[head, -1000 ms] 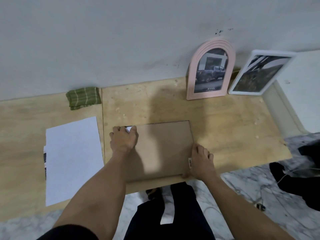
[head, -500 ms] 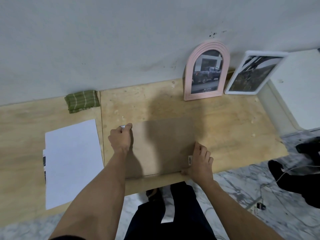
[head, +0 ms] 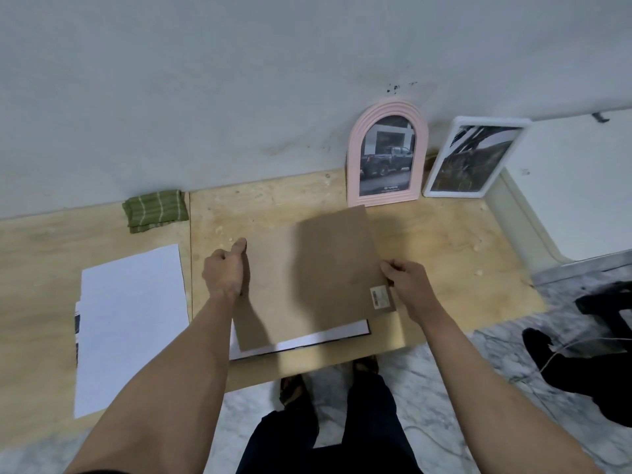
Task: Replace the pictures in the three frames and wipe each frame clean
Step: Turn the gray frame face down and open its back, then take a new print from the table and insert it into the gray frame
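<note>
A brown backing board (head: 307, 275) is raised off a dark frame (head: 342, 335) that lies face down near the table's front edge; a white sheet shows under it. My left hand (head: 224, 271) grips the board's left edge with curled fingers and the thumb up. My right hand (head: 408, 283) pinches its right edge above a small label. A pink arched frame (head: 386, 111) with a truck picture and a white rectangular frame (head: 441, 188) lean on the wall behind. A folded green cloth (head: 155, 210) lies at the back left.
White paper sheets (head: 130, 323) lie stacked on the left of the wooden table (head: 461, 254). A white ledge (head: 519, 213) borders the table's right end. My legs and marble floor are below; dark objects and a cable sit at the right.
The backing board has lifted and tilted up off the frame, uncovering the white sheet at its near edge. Both hands rose with it, the right moving from the lower corner to the right edge.
</note>
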Tool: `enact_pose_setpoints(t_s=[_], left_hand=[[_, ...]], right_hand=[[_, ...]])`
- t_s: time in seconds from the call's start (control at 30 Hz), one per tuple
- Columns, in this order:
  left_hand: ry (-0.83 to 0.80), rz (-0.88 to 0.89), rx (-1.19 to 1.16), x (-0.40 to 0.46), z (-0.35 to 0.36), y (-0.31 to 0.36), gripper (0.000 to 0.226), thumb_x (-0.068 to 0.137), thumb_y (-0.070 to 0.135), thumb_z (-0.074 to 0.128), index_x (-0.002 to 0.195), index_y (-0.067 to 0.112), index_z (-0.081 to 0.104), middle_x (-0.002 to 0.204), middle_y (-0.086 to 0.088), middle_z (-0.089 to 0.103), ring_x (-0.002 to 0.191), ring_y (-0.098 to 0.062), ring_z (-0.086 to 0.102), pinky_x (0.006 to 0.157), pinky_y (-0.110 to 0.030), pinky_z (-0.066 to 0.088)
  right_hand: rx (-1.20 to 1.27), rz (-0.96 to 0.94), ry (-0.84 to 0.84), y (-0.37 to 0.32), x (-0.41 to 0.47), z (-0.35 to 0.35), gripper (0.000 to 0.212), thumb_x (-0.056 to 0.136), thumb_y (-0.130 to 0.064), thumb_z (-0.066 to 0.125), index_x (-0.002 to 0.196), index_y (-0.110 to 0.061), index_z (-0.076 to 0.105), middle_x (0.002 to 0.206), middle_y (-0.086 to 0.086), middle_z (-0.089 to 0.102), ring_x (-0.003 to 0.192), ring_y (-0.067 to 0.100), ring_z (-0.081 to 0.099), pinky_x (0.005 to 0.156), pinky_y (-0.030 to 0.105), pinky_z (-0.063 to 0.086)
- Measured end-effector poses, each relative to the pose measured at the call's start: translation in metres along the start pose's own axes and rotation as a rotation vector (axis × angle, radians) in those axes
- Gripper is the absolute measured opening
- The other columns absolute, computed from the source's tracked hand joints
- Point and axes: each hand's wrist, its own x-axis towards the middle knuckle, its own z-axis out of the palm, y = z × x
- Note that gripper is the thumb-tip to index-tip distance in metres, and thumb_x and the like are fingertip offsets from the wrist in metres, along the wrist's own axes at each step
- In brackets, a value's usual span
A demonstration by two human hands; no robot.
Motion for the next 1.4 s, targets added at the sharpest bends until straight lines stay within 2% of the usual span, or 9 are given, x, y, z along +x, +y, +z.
enact_pose_setpoints(t_s=[0.2,0.43,0.57,0.7,0.87,0.93,1.1,1.2,1.4], left_hand=[[-0.261,-0.013,-0.164,-0.032,0.044,0.015,0.003,0.091,0.013,0.066,0.091,0.011,0.068,0.094,-0.008,0.069,0.09,-0.027,0.063,0.081,-0.036,0.049],[-0.438,0.012,-0.034,-0.104,0.147,0.018,0.035,0.089,-0.005,0.05,0.099,0.013,0.078,0.083,-0.006,0.075,0.067,-0.021,0.064,0.068,-0.034,0.057],[-0.392,0.009,0.034,-0.126,0.196,0.006,0.047,0.087,-0.007,0.053,0.063,0.026,0.077,0.061,-0.003,0.063,0.058,-0.023,0.049,0.061,-0.033,0.047],[-0.338,-0.05,0.129,-0.136,0.225,-0.011,0.038,0.084,-0.001,0.061,0.056,0.022,0.073,0.059,-0.003,0.062,0.06,-0.023,0.052,0.065,-0.031,0.045],[-0.263,-0.104,0.235,-0.138,0.24,-0.022,0.035,0.08,0.004,0.068,0.054,0.027,0.074,0.058,0.005,0.071,0.073,-0.031,0.068,0.078,-0.043,0.062],[-0.247,-0.076,0.319,-0.14,0.243,-0.021,0.011,0.078,0.013,0.069,0.073,0.019,0.077,0.081,-0.005,0.076,0.083,-0.033,0.071,0.081,-0.043,0.062],[-0.121,0.061,0.548,-0.147,0.232,-0.007,0.02,0.095,0.024,0.054,0.087,0.019,0.072,0.082,-0.003,0.063,0.079,-0.029,0.059,0.071,-0.03,0.047],[-0.051,0.06,0.578,-0.13,0.203,-0.003,0.024,0.096,0.018,0.049,0.088,0.013,0.071,0.083,-0.005,0.068,0.076,-0.027,0.059,0.068,-0.03,0.047],[0.07,-0.009,0.573,-0.091,0.105,-0.011,0.019,0.093,0.012,0.047,0.09,0.009,0.066,0.085,-0.006,0.066,0.077,-0.026,0.057,0.066,-0.029,0.045]], right_hand=[[0.114,0.034,0.121,-0.012,0.03,-0.092,0.017,0.096,-0.006,0.054,0.094,-0.002,0.07,0.08,0.007,0.068,0.07,0.021,0.06,0.067,0.031,0.051],[0.014,0.055,0.246,0.01,0.061,-0.211,0.013,0.095,-0.007,0.056,0.092,-0.008,0.069,0.079,0.005,0.064,0.068,0.016,0.056,0.066,0.028,0.047],[-0.202,0.037,0.305,0.036,0.085,-0.248,0.021,0.091,-0.013,0.058,0.076,-0.002,0.068,0.072,0.006,0.061,0.071,0.022,0.055,0.063,0.029,0.04],[-0.404,0.067,0.356,0.055,0.1,-0.26,0.027,0.094,-0.012,0.053,0.115,-0.005,0.068,0.11,0.013,0.067,0.104,0.032,0.061,0.082,0.03,0.042],[-0.59,0.1,0.364,0.072,0.112,-0.258,0.028,0.093,-0.013,0.051,0.114,-0.012,0.07,0.111,0.016,0.067,0.098,0.034,0.062,0.071,0.029,0.041],[-0.616,0.104,0.397,0.073,0.111,-0.254,0.025,0.091,-0.009,0.05,0.102,-0.013,0.072,0.101,0.015,0.068,0.087,0.033,0.061,0.067,0.029,0.04],[-0.642,0.045,0.416,0.057,0.115,-0.235,0.02,0.086,-0.004,0.049,0.086,-0.006,0.069,0.087,0.014,0.064,0.075,0.029,0.057,0.063,0.031,0.044],[-0.623,-0.065,0.283,0.033,0.115,-0.194,0.019,0.088,-0.007,0.05,0.071,-0.009,0.059,0.074,0.008,0.058,0.07,0.024,0.053,0.053,0.031,0.036],[-0.669,-0.154,-0.106,0.017,0.081,-0.065,0.032,0.094,-0.019,0.049,0.062,-0.021,0.051,0.075,0.012,0.057,0.076,0.03,0.059,0.071,0.039,0.046]])
